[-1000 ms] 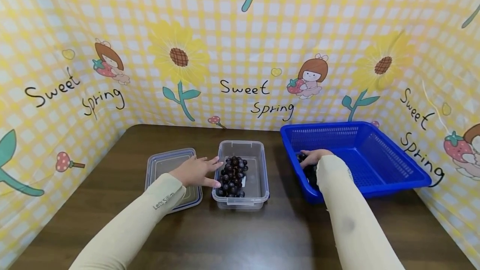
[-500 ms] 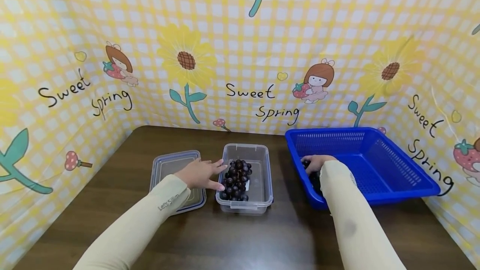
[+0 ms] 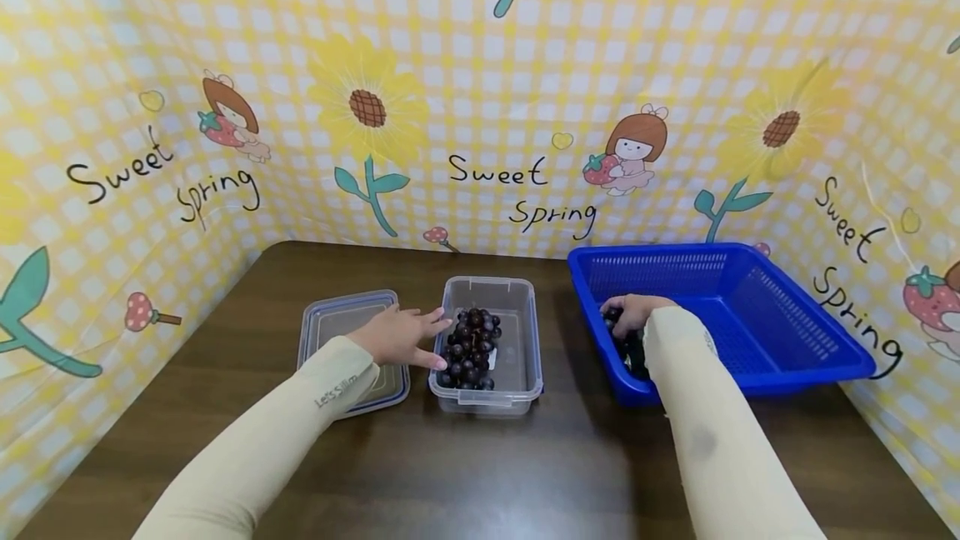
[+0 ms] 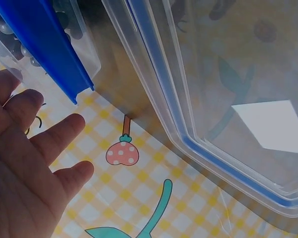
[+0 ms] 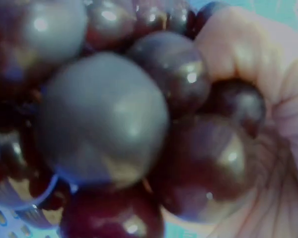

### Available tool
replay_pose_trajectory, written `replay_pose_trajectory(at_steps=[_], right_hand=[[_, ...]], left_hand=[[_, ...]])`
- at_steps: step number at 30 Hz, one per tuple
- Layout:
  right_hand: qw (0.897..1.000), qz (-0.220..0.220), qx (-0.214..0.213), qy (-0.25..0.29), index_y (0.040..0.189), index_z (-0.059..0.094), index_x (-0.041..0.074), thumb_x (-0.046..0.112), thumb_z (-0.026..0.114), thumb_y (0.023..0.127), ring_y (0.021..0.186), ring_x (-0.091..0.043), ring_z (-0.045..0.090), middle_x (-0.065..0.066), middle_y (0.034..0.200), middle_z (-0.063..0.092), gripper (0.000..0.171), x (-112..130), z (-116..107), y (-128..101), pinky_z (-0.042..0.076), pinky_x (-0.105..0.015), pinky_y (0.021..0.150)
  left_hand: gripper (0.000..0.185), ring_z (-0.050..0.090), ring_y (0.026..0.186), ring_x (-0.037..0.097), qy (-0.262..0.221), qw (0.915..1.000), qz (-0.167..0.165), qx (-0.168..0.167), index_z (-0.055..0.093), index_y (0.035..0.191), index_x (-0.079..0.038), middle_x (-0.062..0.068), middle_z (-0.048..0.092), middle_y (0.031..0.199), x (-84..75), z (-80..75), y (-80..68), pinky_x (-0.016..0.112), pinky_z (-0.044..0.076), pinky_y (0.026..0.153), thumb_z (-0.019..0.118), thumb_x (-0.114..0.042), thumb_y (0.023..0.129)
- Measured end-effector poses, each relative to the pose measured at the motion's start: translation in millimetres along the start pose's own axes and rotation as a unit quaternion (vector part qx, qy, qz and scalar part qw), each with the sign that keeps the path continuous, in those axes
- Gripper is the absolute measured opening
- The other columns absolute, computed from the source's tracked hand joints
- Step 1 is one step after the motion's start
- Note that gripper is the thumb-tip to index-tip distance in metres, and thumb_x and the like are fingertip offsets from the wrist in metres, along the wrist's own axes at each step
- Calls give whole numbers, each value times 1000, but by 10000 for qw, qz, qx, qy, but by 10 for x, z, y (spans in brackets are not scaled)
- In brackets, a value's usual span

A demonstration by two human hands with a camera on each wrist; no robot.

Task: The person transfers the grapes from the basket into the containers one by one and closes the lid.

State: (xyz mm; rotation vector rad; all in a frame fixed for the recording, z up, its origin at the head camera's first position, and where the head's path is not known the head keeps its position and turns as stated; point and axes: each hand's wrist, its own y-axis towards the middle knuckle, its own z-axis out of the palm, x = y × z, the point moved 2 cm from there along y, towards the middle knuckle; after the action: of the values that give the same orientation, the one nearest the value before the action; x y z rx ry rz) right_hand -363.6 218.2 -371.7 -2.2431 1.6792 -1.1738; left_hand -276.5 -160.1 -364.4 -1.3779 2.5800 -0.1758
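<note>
Looking down between our two hands, we see them working well apart, each beside its own vessel. Our left hand [image 3: 401,336] is held with its fingers spread and thumb held away from them, gripping nothing; its fingertips reach the near side of the clear container [image 3: 517,348], though we cannot tell whether they all touch it. The left wrist view shows those fingers loosely fanned just beside a blue strip [image 4: 44,49] along the container's side. Immediately to the right of these fingertips, inside the container, lies one bunch of dark grapes [image 3: 472,348], with a small white patch [image 3: 492,359] next to it. Partly hidden beneath our left hand and its cream sleeve [image 3: 262,432], the clear lid [image 3: 345,315] with a blue edge lies on the brown surface [image 3: 465,473]. Our right hand [image 3: 637,311] reaches down into the left end of the blue basket [image 3: 750,323], whose perforated floor stretches off to that hand's right. There its fingers curl round a second bunch [image 5: 104,119], clamped on it; close up, round dark grapes press against finger and palm, while the fingertips are hidden. Beyond both hands hangs a yellow checked cloth [image 3: 480,90] with sunflowers.
</note>
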Motion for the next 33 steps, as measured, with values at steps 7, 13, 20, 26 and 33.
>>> replay_pose_trajectory(at_steps=[7,13,20,26,33], right_hand=[[9989,-351,183,238,126,48,-5,-4,62,78,92,-27,53,-16,104,54,50,68,-107,-86,47,-33,78],[9945,-1016,143,213,126,52,3,4,67,78,78,-19,53,-11,94,54,51,-33,-335,-84,46,-29,70],[9966,-580,-348,474,135,37,-7,-3,57,81,79,-23,52,-31,127,34,57,172,-488,-461,53,-35,62],[9937,-595,-729,601,136,29,-8,-1,53,83,94,-37,53,-37,135,24,60,248,-781,-754,56,-40,60],[9899,-468,-904,985,143,23,-3,3,54,85,86,-30,54,-34,135,24,66,381,-993,-982,54,-39,61]], left_hand=[[76,40,129,46,110,9999,44,-4,38,147,-9,14,28,153,-13,-35,-26,67,21,104,57,-54,89],[76,41,129,45,121,9999,42,-38,38,147,-8,14,28,153,-13,-35,-10,67,21,105,56,-54,89],[82,39,128,49,-94,9998,156,-60,38,147,-10,14,29,153,25,-4,-19,68,19,105,52,-64,86],[80,37,130,48,-111,9999,99,42,38,147,-9,14,28,154,-3,-15,-33,66,18,107,54,-59,88],[76,38,130,47,36,10000,67,-17,38,147,-8,14,28,153,-15,-16,-23,66,20,106,56,-54,90]])
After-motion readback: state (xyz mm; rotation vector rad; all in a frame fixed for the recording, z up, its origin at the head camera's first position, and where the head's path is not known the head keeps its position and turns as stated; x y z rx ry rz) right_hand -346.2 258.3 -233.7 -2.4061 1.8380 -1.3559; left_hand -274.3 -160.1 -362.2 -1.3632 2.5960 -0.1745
